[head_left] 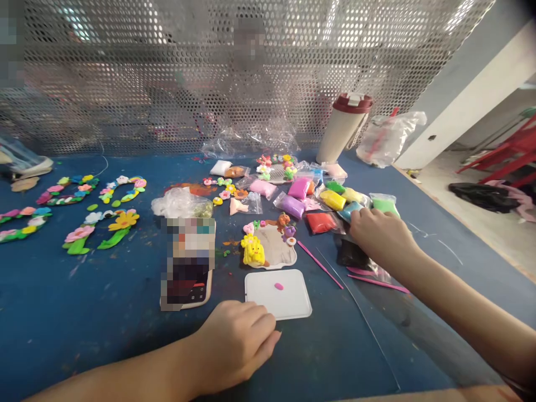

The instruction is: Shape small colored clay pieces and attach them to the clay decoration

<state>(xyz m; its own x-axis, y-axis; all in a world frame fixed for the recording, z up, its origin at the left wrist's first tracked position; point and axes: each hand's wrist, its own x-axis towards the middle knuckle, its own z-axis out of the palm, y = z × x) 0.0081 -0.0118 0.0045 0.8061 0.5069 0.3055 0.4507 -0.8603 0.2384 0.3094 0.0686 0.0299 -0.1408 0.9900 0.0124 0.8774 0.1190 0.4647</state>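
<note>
My right hand point(377, 231) reaches over the clay packets, its fingers closed at the packet of blue clay point(350, 211); the fingertips are partly hidden. Curled, my left hand point(240, 340) rests by the near left corner of a white tray point(288, 310); whether anything is inside its fingers is hidden. A small pink piece of clay point(278, 286) lies on that tray. Just behind stands a wavy-edged board point(274, 248) decorated with a yellow clay figure point(253, 250) and several small clay shapes. Near my right hand are packets of red point(320, 223), yellow point(333, 199), green point(384, 204) and black clay point(355, 254).
A phone point(201, 279) lies left of the tray. Pink modelling sticks point(320, 265) and a thin wire point(364, 318) lie to its right. Clay-decorated rings point(121, 223) spread over the left side. A tumbler point(344, 128) and plastic bag point(383, 139) stand before a perforated metal screen point(167, 111).
</note>
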